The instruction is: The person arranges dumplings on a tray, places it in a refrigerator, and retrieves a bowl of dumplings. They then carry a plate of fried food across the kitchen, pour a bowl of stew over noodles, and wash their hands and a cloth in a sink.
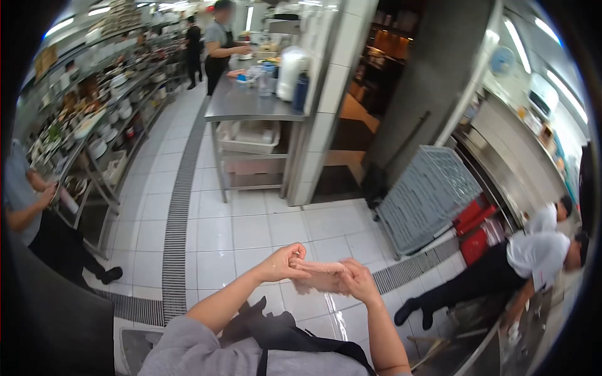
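Note:
A limp, pinkish cloth is stretched between my two hands in front of my body, above the tiled floor. My left hand pinches its left end, fingers curled against the thumb. The right end is gripped in my right hand, with the fingers closed over it. Its upper edge looks rolled or bunched, and the lower part hangs down slightly blurred.
A steel table with bottles stands ahead. Grey stacked dish racks are to the right. One person bends over a right-hand counter; another stands at left. A drain grate crosses the floor.

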Available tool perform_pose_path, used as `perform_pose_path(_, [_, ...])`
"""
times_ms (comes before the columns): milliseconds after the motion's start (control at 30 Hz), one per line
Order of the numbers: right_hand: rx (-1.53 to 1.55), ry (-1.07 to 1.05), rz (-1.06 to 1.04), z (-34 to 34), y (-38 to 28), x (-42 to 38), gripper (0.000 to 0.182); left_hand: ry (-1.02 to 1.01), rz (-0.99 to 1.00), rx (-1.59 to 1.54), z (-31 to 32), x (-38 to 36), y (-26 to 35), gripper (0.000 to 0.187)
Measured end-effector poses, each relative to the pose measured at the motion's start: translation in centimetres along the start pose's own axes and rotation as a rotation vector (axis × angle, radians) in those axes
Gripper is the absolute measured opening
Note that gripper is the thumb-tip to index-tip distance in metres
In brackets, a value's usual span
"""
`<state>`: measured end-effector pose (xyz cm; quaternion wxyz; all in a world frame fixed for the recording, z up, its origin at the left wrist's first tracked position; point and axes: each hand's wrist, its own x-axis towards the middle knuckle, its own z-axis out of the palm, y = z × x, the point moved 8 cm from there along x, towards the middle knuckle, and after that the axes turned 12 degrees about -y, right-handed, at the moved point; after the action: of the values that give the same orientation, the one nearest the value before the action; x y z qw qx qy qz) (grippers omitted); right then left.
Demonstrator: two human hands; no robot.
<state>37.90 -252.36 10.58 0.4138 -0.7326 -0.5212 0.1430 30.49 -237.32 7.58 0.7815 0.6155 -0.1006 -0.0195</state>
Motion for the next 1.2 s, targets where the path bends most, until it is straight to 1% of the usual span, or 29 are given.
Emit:
perform_pose_path(67, [0.052,-0.073,-0.048,2.4,-0.4,6.6,0.015,-0.072,-0.337,0.558,-5.7,-2.5,0.6,0.014])
perform_pose_path(100, [0.097,-0.113,-0.077,3.7,-0.8,9.8,0.015,-0.04,-0.342,0.555,-9.3,-3.6,0.4,0.014])
perform_pose_path(167, [0.071,-0.217,-0.084,6.8,-2.4,15.4,0.018,0.124,-0.491,1.307,-17.6,-5.9,-0.7,0.026])
perform_pose_path(200, [0.071,-0.266,-0.104,8.5,-3.8,18.0,0.017,0.142,-0.51,1.301,-20.8,-7.0,-0.9,0.026])
perform_pose_path(267, [0.091,-0.324,-0.131,12.4,-5.3,22.3,0.016,0.793,-0.682,1.246,-29.8,-12.0,0.8,0.036])
perform_pose_path(300, [0.112,-0.425,-0.23,15.0,-6.3,23.8,0.019,0.8,-0.7,1.25,-33.5,-12.4,-1.3,0.036])
perform_pose_path(333, [0.127,-0.523,-0.329,17.3,-7.3,25.1,0.022,0.91,-0.233,0.344,-37.9,-12.9,-5.4,0.035])
perform_pose_path(367, [0.133,-0.527,-0.338,18.8,-7.1,26.9,0.022,0.865,0.258,-0.554,-40.5,-12.4,-7.8,0.034])
perform_pose_path(400, [0.201,-0.568,-0.336,20.5,-6.5,28.6,0.028,0.954,0.107,0.164,-40.9,-10.7,-1.7,0.03])
perform_pose_path(433, [0.274,-0.612,-0.33,22.6,-5.7,30.3,0.034,0.963,-0.069,0.883,-38.0,-7.1,5.2,0.029])
perform_pose_path(467, [0.588,-0.512,-0.002,24.6,-2.0,32.6,0.037,0.974,-0.083,0.881,-35.6,-5.9,7.2,0.029])
perform_pose_path(500, [0.601,-0.528,0.006,26.4,-1.8,34.8,0.037,1.071,-0.047,0.362,-34.2,-5.9,6.7,0.03])
perform_pose_path(533, [1.061,-0.33,0.289,27.6,0.3,37.2,0.033,1.128,-0.007,-0.164,-33.3,-5.1,4.4,0.031])
perform_pose_path(567, [1.496,-0.087,0.593,29.6,2.8,37.8,0.031,1.144,-0.029,-0.17,-34.4,-3.1,2.4,0.031])
perform_pose_path(600, [1.501,-0.093,0.617,31.1,4.5,38.9,0.031,1.334,0.013,0.089,-37.0,-2.2,0.9,0.028])
perform_pose_path(633, [0.968,-0.13,0.414,30.5,6.2,41.7,0.032,1.504,0.067,0.363,-39.3,-1.8,0.4,0.026])
perform_pose_path(667, [0.436,-0.159,0.2,30.3,7.0,44.6,0.034,1.512,0.063,0.359,-42.0,-1.0,-1.3,0.026])
perform_pose_path(700, [0.436,-0.171,0.207,31.3,10.1,46.8,0.034,1.396,-0.039,0.387,-44.5,0.5,-3.7,0.028])
perform_pose_path(733, [1.14,-0.389,0.141,34.4,12.4,48.8,0.034,1.277,-0.142,0.411,-46.4,1.7,-6.1,0.03])
perform_pose_path(767, [1.845,-0.596,0.057,35.6,12.3,50.1,0.035,1.158,-0.24,0.43,-48.1,2.9,-8.3,0.033])
perform_pose_path(800, [1.848,-0.612,0.065,34.7,10.7,52.0,0.035,1.042,-0.326,0.451,-49.7,4.3,-8.8,0.035])
perform_pose_path(833, [1.812,-0.541,0.112,34.1,9.1,53.4,0.034,1.065,-0.323,0.454,-52.5,4.8,-8.1,0.035])
perform_pose_path(933, [1.704,-0.37,0.231,31.7,3.5,58.0,0.031,0.757,-0.326,0.612,-60.7,7.6,-1.3,0.041])
perform_pose_path(967, [1.663,-0.324,0.27,30.6,1.1,60.7,0.03,0.801,-0.328,0.62,-63.0,6.6,1.0,0.041])
perform_pose_path(1000, [1.771,-0.601,-0.092,32.0,-0.2,62.6,0.038,0.792,-0.275,0.681,-64.6,5.6,4.0,0.038])
perform_pose_path(1033, [1.781,-0.65,-0.093,34.2,1.4,64.3,0.038,0.781,-0.227,0.739,-65.9,5.0,6.8,0.037])
perform_pose_path(1067, [1.757,-0.701,-0.078,35.1,0.7,66.0,0.039,0.896,-0.231,0.83,-67.6,4.1,9.2,0.035])
perform_pose_path(1133, [1.703,-0.795,-0.043,37.1,-0.6,68.5,0.04,1.135,-0.381,1.216,-69.7,2.0,16.9,0.032])
perform_pose_path(1200, [1.642,-0.877,-0.011,39.6,-1.4,69.2,0.04,1.405,-0.023,1.34,-71.3,-0.6,24.1,0.034])
